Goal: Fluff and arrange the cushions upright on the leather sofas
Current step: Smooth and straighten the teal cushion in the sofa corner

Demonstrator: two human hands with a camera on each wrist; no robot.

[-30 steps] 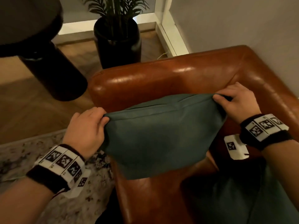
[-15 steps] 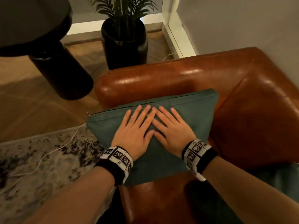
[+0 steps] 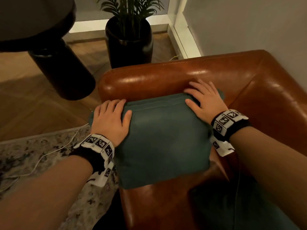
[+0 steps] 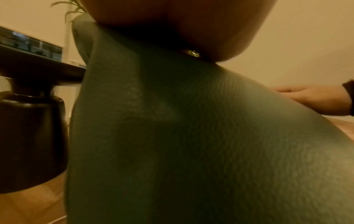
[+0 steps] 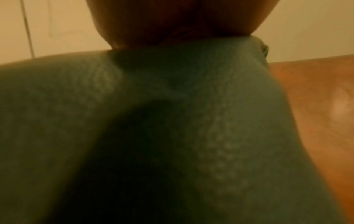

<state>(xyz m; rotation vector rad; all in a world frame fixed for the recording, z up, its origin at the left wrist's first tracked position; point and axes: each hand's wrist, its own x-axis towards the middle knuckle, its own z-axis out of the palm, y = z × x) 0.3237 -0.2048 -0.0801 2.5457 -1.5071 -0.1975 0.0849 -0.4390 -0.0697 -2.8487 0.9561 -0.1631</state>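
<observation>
Second cushion (image 3: 249, 209) cut off at lower right.

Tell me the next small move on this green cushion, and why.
Probably press both top corners inward to plump the fill, then let go. The left hand and right hand lie over the top corners of the cushion, which already leans against the sofa arm. Its top edge looks flat and creased, while the middle bulges.

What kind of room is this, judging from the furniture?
Probably a living room or lounge: a brown leather sofa with a green cushion, a potted plant, and a patterned rug on wood flooring.
</observation>
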